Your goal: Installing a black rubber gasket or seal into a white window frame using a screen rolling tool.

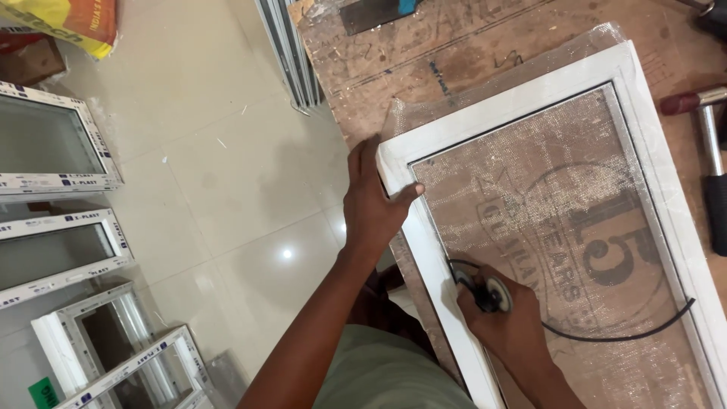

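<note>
White window frames (57, 189) lean on a pale tiled floor (219, 182) at left. A yellow sack (72, 19) lies top left. A red-handled hammer (708, 144) rests on the plywood workbench (424, 60).

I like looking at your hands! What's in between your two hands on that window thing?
In the head view, the white frame edge and a loop of black cord lie between the left hand and right hand.
</note>
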